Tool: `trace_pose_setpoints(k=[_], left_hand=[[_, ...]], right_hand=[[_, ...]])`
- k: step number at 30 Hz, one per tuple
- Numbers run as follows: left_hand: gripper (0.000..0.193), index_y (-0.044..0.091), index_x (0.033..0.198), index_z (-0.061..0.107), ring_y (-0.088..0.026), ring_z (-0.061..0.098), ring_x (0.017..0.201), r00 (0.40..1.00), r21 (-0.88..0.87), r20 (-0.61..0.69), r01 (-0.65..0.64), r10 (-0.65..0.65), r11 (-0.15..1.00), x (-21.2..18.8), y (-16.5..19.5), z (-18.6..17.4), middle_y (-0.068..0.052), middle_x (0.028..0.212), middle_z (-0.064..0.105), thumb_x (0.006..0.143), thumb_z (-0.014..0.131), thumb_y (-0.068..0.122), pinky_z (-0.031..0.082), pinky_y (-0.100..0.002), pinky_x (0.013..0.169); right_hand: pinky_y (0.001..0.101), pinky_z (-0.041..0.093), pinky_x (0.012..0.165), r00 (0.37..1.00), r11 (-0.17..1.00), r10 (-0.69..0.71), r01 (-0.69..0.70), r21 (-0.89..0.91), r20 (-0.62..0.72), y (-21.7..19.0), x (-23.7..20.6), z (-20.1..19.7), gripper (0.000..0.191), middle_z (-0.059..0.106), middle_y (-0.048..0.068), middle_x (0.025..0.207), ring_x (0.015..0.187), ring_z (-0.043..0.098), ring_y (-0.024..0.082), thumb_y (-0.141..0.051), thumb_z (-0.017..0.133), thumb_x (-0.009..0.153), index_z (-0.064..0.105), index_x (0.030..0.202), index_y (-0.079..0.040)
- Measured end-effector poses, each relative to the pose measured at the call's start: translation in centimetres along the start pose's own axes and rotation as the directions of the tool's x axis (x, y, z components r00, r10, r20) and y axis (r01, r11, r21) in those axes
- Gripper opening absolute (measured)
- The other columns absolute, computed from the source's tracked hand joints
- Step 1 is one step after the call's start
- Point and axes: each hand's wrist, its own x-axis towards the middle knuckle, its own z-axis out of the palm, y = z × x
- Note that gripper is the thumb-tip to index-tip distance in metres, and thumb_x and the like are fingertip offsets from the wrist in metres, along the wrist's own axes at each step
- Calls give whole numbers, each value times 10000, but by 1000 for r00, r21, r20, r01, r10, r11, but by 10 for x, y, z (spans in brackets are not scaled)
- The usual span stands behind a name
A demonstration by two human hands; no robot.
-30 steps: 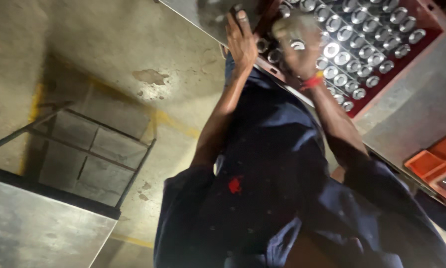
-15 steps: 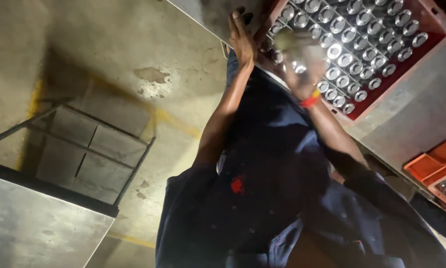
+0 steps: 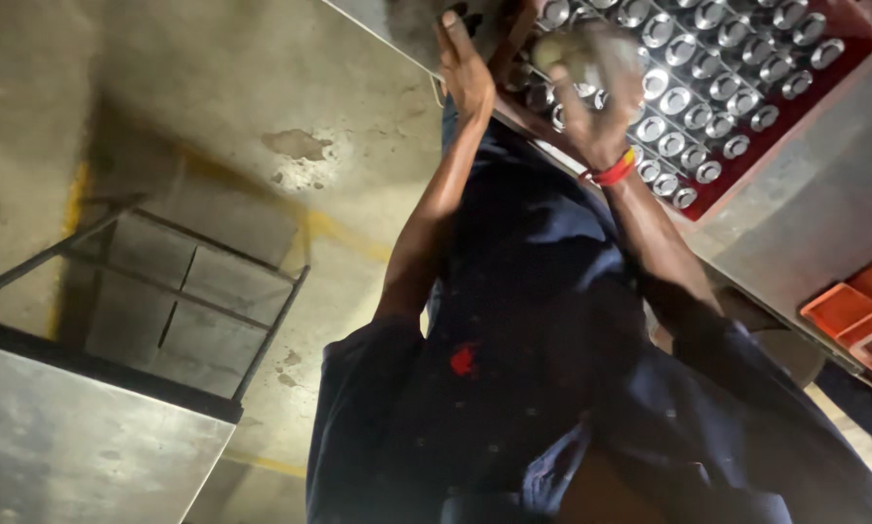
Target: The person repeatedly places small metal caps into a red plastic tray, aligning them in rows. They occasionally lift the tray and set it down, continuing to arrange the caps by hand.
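Both my arms reach forward from my dark blue shirt toward a red crate filled with several bottles with silver caps. My right hand, with a red and yellow band at the wrist, is curled around a pale, blurred bottle over the crate's near corner. My left hand is held flat with the fingers straight, just left of that corner. I cannot tell whether it touches the crate.
The crate rests on a grey metal surface. An orange crate stands at the right edge. To the left is stained concrete floor with yellow lines, a metal frame and a steel tabletop.
My right hand has lifted and turned slightly over the crate corner, so the pale bottle now shows at its fingertips. My left hand has stayed beside the corner.
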Motion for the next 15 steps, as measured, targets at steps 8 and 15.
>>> trace_pose_setpoints(k=[8,15], left_hand=[[894,-44,1518,453,-490,550,1369,999,-40,42,-27,29,999,-1,10,-5,-337,1483,549,1039,319,699,460,-477,1125],[745,9,1436,578,-467,599,1305,998,88,39,-53,50,995,2,0,-5,-298,1403,626,1079,308,604,496,-462,1073]], right_hand=[[449,602,899,992,997,77,-77,-8,100,28,1,1,387,743,159,1169,1052,710,293,-67,816,1045,654,1388,12],[425,623,970,958,974,218,-203,-97,184,36,-43,-29,360,708,221,1242,1142,703,330,-150,817,1065,702,1368,6]])
